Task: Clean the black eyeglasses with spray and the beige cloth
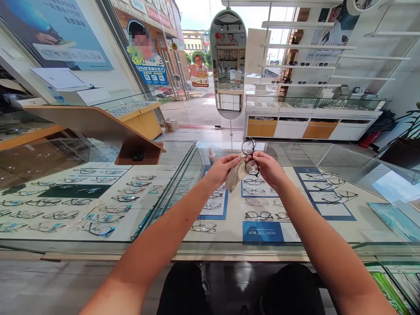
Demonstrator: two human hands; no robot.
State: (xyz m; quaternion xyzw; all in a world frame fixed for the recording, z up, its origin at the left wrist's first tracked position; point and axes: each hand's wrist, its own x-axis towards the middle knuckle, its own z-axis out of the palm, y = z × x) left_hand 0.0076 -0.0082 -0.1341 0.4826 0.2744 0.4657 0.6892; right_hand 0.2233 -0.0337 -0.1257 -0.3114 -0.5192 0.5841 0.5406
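I hold a pair of black round-framed glasses (250, 154) upright in front of me, above a glass display counter (183, 247). My right hand (267, 168) grips the frame near its lower lens. My left hand (223, 169) pinches a beige cleaning cloth (235, 177) against that lower lens; the cloth hangs down between my hands. The upper lens sticks up above my fingers.
Inside the counter lie several rows of glasses (256, 215) on white and blue mats. A second glass case (82, 197) with more frames stands at left, with a wooden stand (108, 131) on it. An oval mirror (228, 65) and wall shelves (311, 65) stand behind.
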